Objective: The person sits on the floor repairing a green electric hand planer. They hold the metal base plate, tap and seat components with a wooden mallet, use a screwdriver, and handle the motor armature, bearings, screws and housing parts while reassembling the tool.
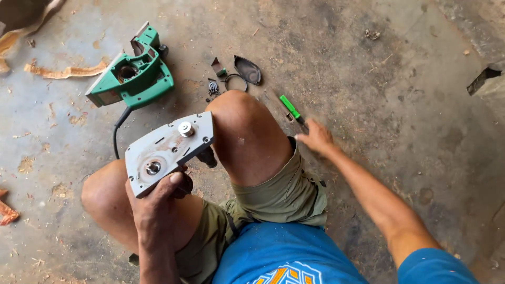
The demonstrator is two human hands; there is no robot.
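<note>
My left hand [160, 202] grips a grey metal plate [169, 150] with two round shafts sticking up from it, held between my knees. My right hand [315, 138] reaches out to the floor beside my right knee and closes on a screwdriver with a green handle [290, 107]. The screwdriver's dark lower part lies under my fingers.
A green power-tool housing [132, 76] with a black cord lies on the concrete floor ahead left. Small loose parts sit beyond my knee: a black oval cover [248, 69], a thin ring [236, 82], a clip [218, 67]. Wood shavings litter the left edge.
</note>
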